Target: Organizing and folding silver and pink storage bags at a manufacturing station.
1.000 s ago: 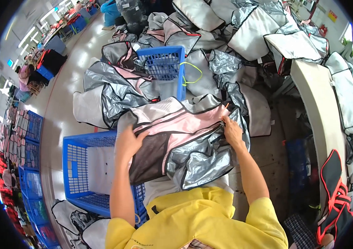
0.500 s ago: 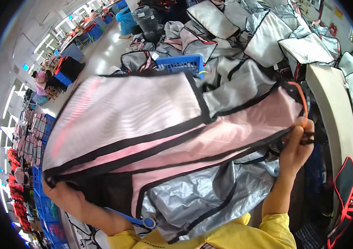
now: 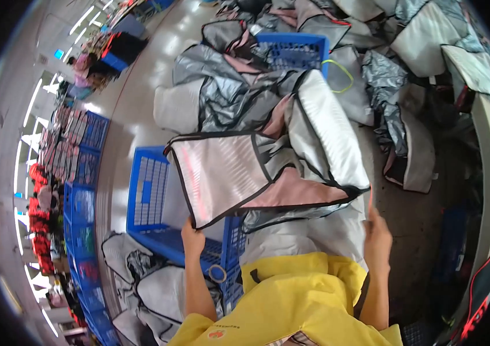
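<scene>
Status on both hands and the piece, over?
Left hand pinching pink-and-silver cover at its near corner. Right hand on slim orange strip. Blue plastic basket close, left.

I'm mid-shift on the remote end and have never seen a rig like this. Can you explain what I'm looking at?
There is no machine here: these are a person's two bare hands. The view comes from the left of two fisheye cameras worn on the person's head, looking down, so straight edges bend near the rim.

The left hand grips the near corner of a black-edged fabric piece with silvery-white and pink panels. The right hand closes on a thin orange strip near its other end.

Below it on the left is a blue plastic basket. Beyond lie crumpled silver fabric pieces and another blue basket. The yellow at the bottom is the person's clothing.
</scene>
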`<state>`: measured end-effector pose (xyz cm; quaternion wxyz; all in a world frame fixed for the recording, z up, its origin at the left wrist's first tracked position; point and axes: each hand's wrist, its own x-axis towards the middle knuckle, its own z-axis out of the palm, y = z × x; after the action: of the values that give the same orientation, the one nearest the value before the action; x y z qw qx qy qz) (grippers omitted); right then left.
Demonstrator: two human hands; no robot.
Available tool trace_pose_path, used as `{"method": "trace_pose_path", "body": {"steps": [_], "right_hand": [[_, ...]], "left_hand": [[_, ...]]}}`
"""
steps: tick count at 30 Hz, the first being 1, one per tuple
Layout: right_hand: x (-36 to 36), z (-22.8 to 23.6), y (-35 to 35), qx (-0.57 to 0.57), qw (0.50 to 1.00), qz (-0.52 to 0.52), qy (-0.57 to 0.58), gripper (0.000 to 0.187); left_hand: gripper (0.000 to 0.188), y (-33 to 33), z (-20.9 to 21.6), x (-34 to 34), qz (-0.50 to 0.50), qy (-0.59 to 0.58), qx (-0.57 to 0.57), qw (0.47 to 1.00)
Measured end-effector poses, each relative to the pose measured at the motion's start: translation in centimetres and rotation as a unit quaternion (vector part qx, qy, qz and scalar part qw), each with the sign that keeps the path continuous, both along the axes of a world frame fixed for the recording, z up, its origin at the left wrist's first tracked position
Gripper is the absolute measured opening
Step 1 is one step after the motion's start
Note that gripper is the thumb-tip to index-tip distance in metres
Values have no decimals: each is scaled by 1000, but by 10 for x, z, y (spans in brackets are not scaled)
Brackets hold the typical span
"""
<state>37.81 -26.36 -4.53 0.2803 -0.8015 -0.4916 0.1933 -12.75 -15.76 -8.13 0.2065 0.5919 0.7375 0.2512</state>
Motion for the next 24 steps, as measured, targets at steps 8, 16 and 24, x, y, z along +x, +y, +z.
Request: {"method": "trace_pose_path", "body": {"steps": [8, 16, 24], "right_hand": [[27, 53, 9, 218, 948, -125, 196, 41], [-131, 244, 45, 487, 308, -61, 815, 73], [-120, 195, 68, 403, 153, 406, 806, 74]], "left_hand": [[79, 14, 72, 50, -67, 151, -137, 977], [67, 65, 78, 159, -141, 171, 118, 968], [83, 88, 49, 222, -94, 182, 91, 975]]}}
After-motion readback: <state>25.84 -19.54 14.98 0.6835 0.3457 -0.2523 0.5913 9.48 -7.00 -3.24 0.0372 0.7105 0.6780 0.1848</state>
